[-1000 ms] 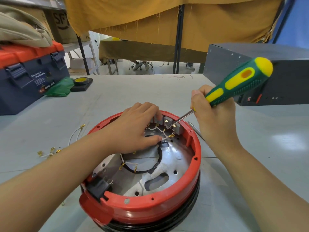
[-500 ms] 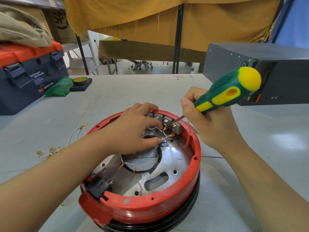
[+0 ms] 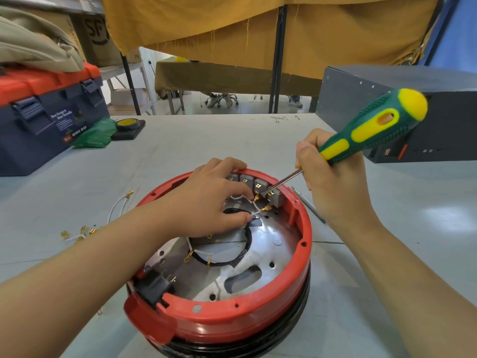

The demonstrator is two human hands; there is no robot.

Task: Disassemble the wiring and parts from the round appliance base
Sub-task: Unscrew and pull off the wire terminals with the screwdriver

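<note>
**Both hands at the switch row of the red base**

Hands first: the left hand (image 3: pixel 206 200) reaches into the round appliance base (image 3: pixel 219 313), fingers curled, with thumb and forefinger pinching a white wire (image 3: pixel 254 214) that ends in a brass terminal (image 3: pixel 265 209). The right hand (image 3: pixel 333 192) is wrapped round the lower end of a green-and-yellow screwdriver (image 3: pixel 374 125), handle tilted up and to the right, its metal tip (image 3: pixel 265 193) set among the grey switch blocks (image 3: pixel 259 186) along the far inner wall of the base.

The grey tabletop (image 3: pixel 180 151) carries everything. A navy toolbox with a red lid (image 3: pixel 44 117) stands at far left, with beige cloth (image 3: pixel 33 45) piled on top. A dark grey metal case (image 3: pixel 387 99) sits at far right, behind the screwdriver handle.

The base stands on the tabletop near the front edge, between the forearms: a red plastic ring over a black lower band, open side up, with a perforated metal plate (image 3: pixel 273 257) inside. A black socket block (image 3: pixel 154 285) is fixed at its near-left wall. More white wires with brass terminals (image 3: pixel 198 254) lie on the plate.

A green bag (image 3: pixel 95 135) and a roll of tape on a black pad (image 3: pixel 127 126) lie beside the toolbox. Loose white wires with brass terminals (image 3: pixel 116 208) lie on the tabletop left of the base. A thin metal tool (image 3: pixel 308 205) lies just right of it.
</note>
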